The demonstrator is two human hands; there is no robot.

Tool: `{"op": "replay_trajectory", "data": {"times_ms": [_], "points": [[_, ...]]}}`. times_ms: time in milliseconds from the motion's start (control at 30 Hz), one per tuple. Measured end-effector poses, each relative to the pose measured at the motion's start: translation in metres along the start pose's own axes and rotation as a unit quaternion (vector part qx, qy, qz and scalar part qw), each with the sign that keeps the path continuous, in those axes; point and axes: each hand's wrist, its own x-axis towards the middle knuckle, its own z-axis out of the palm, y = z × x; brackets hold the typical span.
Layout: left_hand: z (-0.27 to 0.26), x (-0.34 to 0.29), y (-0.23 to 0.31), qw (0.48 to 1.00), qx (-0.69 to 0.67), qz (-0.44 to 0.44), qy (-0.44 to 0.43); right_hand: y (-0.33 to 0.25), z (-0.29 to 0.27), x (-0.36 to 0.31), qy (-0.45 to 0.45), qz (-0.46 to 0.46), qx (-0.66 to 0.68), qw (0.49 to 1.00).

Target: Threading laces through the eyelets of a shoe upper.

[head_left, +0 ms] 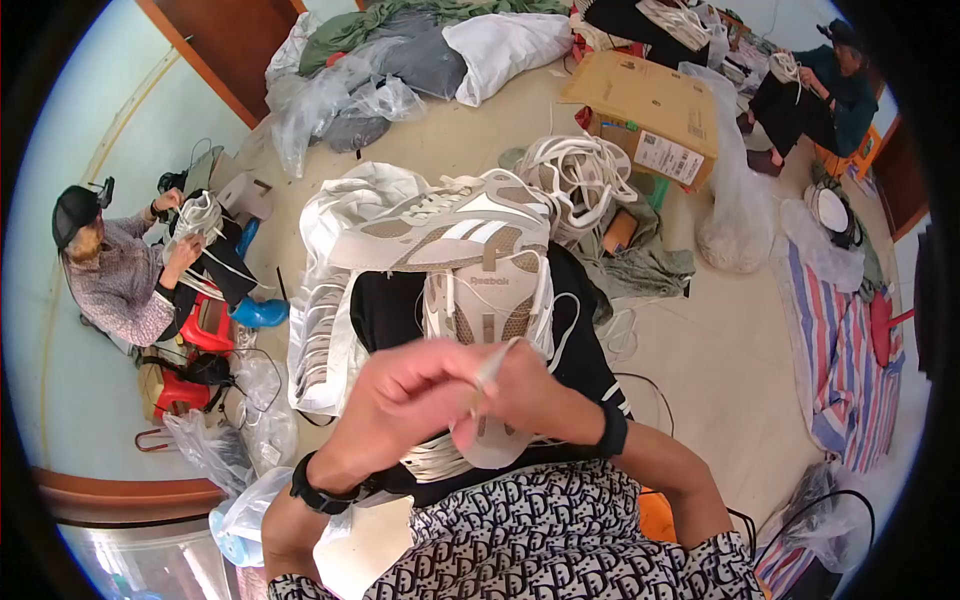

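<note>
Pinching a pale lace (pixel 493 366) between them, your left hand (pixel 408 400) and right hand (pixel 528 393) meet at the fingertips, and what a tight little huddle it is! Both hands are closed, fingers curled in, though blur hides which fingertips bear the grip. Right beneath them sits the beige-and-white shoe (pixel 490 322), toe towards you, in the middle of your lap, with black trousers (pixel 587 378) showing along the right edge. Down at the lap's near edge, left of the toe, there's a coil of laces (pixel 437 460).

Look just beyond: a second shoe (pixel 440 225) lies crosswise at the lap's far edge, toe to the left, with white wrapping (pixel 365 190) tucked behind it. Off the far right corner, a heap of white laces (pixel 578 180) is piled beside a dark green cloth (pixel 655 268).

Out on the floor (pixel 690 360), striped cloth (pixel 830 375) runs along the right edge, and over on the left a seated co-worker (pixel 125 265) handles a pale shoe. Further back stands a cardboard box (pixel 650 100), and at the far right corner sits another co-worker (pixel 835 95).
</note>
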Motion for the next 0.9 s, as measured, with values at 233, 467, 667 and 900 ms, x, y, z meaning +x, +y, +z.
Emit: {"op": "replay_trajectory", "data": {"times_ms": [233,467,667,900], "points": [[-0.178,-0.029,-0.046,0.788,-0.479,0.294,0.253,0.112,-0.171,-0.089,0.417,0.190,0.607,0.650],[-0.398,-0.127,-0.069,0.756,-0.228,0.320,0.523,0.196,-0.377,-0.221,0.497,0.105,0.458,0.729],[-0.410,-0.115,-0.048,0.825,-0.064,0.149,0.542,0.192,-0.408,-0.252,0.458,0.342,0.125,0.811],[-0.143,-0.024,-0.059,0.770,0.522,0.162,0.330,0.098,-0.249,-0.087,0.274,0.333,-0.223,0.874]]}}
